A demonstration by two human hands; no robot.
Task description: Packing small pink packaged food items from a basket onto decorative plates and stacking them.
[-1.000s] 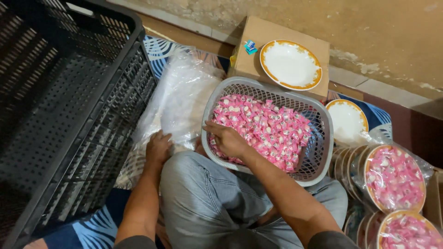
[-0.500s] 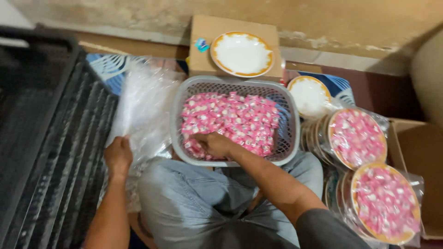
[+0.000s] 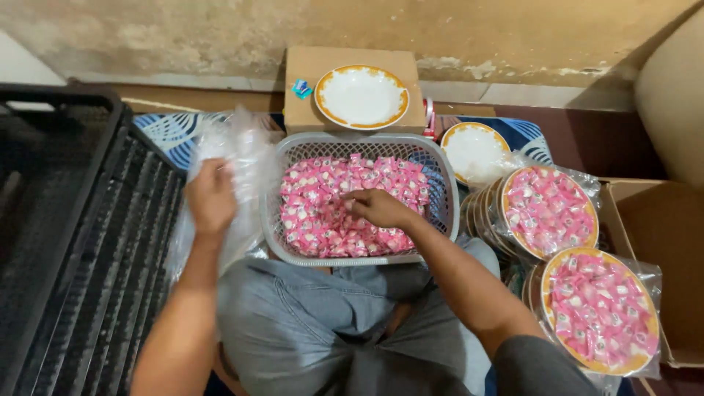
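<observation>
Two hands work: left hand [image 3: 211, 198] fingers grip a clear bag [image 3: 246, 158]; right hand [image 3: 378, 208] fingers close on candies [image 3: 323, 213] — scoop gently.

A blue patterned mat [image 3: 165, 130] covers the floor, bearing a black crate [image 3: 66, 220], cardboard box [image 3: 308, 88] and wrapped plates [image 3: 598, 308].

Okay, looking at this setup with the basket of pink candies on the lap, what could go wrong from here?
The grey basket rests on the person's lap, not the floor, so a shifted knee could tip it and spill the pink candies. The left hand is lifting thin clear plastic bags beside the rim; they may drag over it or slip loose. The wrapped candy plates lean on edge at the right and could slide down.
</observation>
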